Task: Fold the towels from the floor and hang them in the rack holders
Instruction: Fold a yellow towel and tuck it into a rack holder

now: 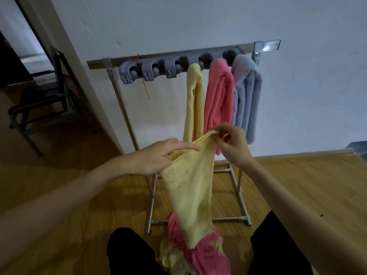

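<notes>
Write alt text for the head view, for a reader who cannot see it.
Two bare hands, left hand and right hand, pinch the top edge of a pale yellow cloth towel lifted from a pink and yellow towel pile on the wooden floor. Behind stands a metal rack whose grey holders carry folded yellow, pink and lavender towels; three holders are free.

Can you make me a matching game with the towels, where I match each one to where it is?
Things:
1. yellow towel
2. blue towel
3. pink towel
4. crumpled pink towel

Places:
A. hanging between two other towels on the rack
B. lying on the floor
C. held up in both hands
D. hanging at the right end of the rack

Pairs: 1-C, 2-D, 3-A, 4-B
</notes>
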### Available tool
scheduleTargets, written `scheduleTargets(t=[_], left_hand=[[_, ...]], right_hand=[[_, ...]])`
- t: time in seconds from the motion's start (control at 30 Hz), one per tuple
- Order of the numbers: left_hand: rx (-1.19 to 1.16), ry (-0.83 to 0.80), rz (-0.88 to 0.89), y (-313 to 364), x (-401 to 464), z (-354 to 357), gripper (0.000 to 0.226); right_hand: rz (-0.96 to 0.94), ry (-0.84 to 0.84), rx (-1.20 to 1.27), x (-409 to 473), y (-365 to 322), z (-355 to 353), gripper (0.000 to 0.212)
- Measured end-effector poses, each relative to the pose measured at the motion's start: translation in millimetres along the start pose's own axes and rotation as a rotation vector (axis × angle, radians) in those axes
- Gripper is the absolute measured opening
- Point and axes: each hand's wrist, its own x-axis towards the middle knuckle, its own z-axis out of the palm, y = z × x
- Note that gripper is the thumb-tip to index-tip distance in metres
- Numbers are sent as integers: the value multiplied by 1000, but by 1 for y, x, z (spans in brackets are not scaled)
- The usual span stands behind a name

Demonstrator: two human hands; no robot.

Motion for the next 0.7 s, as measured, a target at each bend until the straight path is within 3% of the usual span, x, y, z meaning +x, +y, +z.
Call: scheduleTargets(t=[0.2, 0.27, 0.37, 0.5, 0.7], left_hand=[[16, -152, -83, 1, -5, 3, 48], [1, -213, -64, 5, -6, 3, 48], [163, -277, 37, 7, -8, 4, 53], [406, -151, 234, 6, -7, 10, 36], [684, 175, 495, -1, -6, 24, 5]], right_hand=[[-3, -49, -17, -1, -5, 12, 18], [10, -61, 2, -3, -7, 14, 17], [13, -98, 11, -8, -8, 17, 17], [-17, -125, -5, -13, -8, 17, 18], [23, -99, 14, -14, 0, 13, 18]])
